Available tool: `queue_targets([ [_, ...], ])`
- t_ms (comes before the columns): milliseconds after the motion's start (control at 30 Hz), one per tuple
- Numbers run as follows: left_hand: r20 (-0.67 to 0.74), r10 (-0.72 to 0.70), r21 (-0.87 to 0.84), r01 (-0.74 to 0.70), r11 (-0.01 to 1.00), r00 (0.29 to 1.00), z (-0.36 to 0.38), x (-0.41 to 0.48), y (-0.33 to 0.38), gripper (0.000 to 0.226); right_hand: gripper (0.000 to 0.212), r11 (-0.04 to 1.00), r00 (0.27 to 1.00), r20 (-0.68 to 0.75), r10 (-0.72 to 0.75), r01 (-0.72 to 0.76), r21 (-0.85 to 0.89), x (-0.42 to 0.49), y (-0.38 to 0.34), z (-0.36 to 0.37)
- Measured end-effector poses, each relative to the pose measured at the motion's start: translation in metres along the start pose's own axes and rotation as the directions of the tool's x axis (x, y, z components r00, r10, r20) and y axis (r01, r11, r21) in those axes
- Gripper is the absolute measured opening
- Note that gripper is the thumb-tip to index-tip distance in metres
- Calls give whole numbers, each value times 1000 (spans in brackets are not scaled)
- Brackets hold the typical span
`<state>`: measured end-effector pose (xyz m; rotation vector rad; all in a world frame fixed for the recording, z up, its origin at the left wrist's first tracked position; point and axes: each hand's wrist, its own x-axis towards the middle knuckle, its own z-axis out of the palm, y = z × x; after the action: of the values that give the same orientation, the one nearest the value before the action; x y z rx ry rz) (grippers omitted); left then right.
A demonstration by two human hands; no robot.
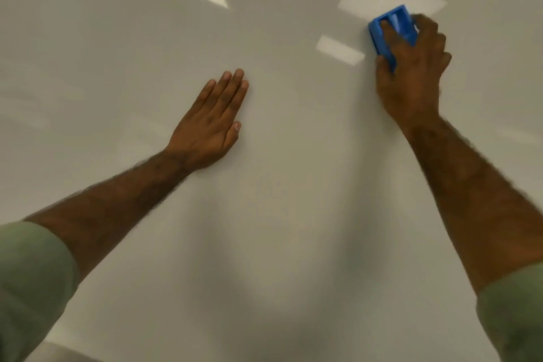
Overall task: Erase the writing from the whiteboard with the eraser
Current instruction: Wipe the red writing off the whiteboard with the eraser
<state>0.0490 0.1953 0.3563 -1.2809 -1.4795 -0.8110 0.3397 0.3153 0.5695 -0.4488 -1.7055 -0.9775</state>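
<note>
- Head view: the whiteboard [293, 185] fills nearly the whole picture, a pale glossy surface with bright patches of reflected ceiling light near the top.
- The left hand [210, 123] lies flat on the board, fingers straight and together, grasping nothing; it looks like a brace while the other hand works.
- The right hand [411, 67] is clenched around the eraser [395, 28], a blue block held against the board at the upper right, just below the largest light patch. One finger lies along the top of the block, the thumb on its near side.
- The right hand and the eraser are slightly blurred, which suggests a wipe in progress, though the direction cannot be told.
- Both forearms are bare, with green sleeves [32, 279] at the lower corners.
- Progress, as a judgement: no writing shows anywhere on the visible board. The middle, the left part and the area between the hands all look clean, with only faint soft smears that may be reflections or wiped residue.
- So the erasing seems nearly done or done in this region. What may be left is whatever sits under or beyond the eraser at the upper right, or on parts of the board outside the picture; that cannot be checked here.
- The board's edge shows only at the bottom left corner, so its full extent is unknown.
</note>
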Motion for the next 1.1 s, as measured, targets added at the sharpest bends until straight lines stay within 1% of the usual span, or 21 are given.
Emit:
queue_targets([
  [100, 1, -16, -1, 16, 1000, 1000, -4, -5, -14, 67, 55, 1000, 999, 35, 1, 0, -20, -33, -44, 15],
  [167, 3, -20, -19, 20, 1000, 1000, -5, -8, -17, 67, 50, 997, 988, 136, -67, 62, 42, -93, -96, 22],
  [233, -1, -12, -45, 12, 999, 1000, -6, -10, -21, 68, 54, 968, 949, 271, -160, 97, 233, -172, -149, 20],
  [267, -7, -4, -46, 4, 999, 1000, -6, -10, -24, 68, 59, 933, 908, 296, -297, 211, 290, -214, -173, 20],
  [333, -17, 11, -45, -11, 999, 1000, -5, -12, -25, 67, 49, 790, 721, 328, -611, 526, 314, -292, -199, 27],
  [400, -27, 34, -48, -35, 998, 999, -4, -12, -29, 66, 47, 702, 616, 337, -712, 638, 316, -302, -195, 36],
  [467, -25, 45, -56, -46, 997, 999, -3, -11, -32, 67, 45, 714, 653, 288, -700, 631, 304, -258, -182, 41],
  [500, -21, 49, -65, -50, 997, 999, -3, -10, -34, 67, 37, 789, 749, 257, -610, 545, 284, -222, -171, 41],
  [533, -18, 53, -75, -55, 996, 998, -3, -11, -36, 67, 28, 853, 803, 290, -521, 478, 209, -179, -153, 42],
  [567, -13, 52, -82, -53, 995, 999, -3, -13, -35, 67, 25, 925, 884, 273, -379, 368, 93, -135, -134, 36],
  [600, -14, 58, -85, -59, 995, 998, -3, -10, -35, 67, 27, 976, 959, 186, -216, 216, 21, -95, -113, 29],
  [633, -8, 47, -85, -47, 995, 999, -2, -13, -35, 67, 35, 996, 992, 106, -71, 65, 54, -61, -96, 24],
  [667, -7, 38, -91, -39, 995, 999, -2, -13, -36, 67, 47, 998, 1000, 28, 15, -16, 59, -33, -82, 18],
  [733, -3, 47, -96, -47, 994, 999, -2, -12, -34, 67, 59, 996, 996, 9, 87, -88, 33, -6, -69, 9],
  [800, -5, 39, -95, -39, 995, 999, -1, -11, -34, 68, 60, 997, 997, 14, 74, -74, 10, -15, -85, 16],
  [900, -21, 30, -114, -32, 993, 999, -2, -10, -32, 68, 61, 993, 992, 111, -55, 43, 114, -82, -138, 29],
  [933, -21, 25, -122, -27, 992, 999, -2, -10, -31, 69, 57, 978, 972, 196, -128, 92, 186, -118, -157, 33],
  [967, -14, 21, -133, -22, 991, 1000, -3, -9, -32, 69, 47, 946, 925, 258, -278, 216, 243, -157, -175, 36],
  [1033, 2, 23, -148, -23, 989, 1000, -4, -10, -32, 69, 37, 792, 730, 309, -609, 540, 285, -227, -197, 38],
  [1067, 8, 31, -153, -29, 988, 999, -4, -11, -33, 69, 37, 717, 642, 320, -697, 631, 296, -246, -196, 41],
  [1100, 17, 37, -159, -34, 987, 999, -4, -11, -33, 69, 36, 685, 617, 297, -728, 662, 304, -246, -192, 43],
])
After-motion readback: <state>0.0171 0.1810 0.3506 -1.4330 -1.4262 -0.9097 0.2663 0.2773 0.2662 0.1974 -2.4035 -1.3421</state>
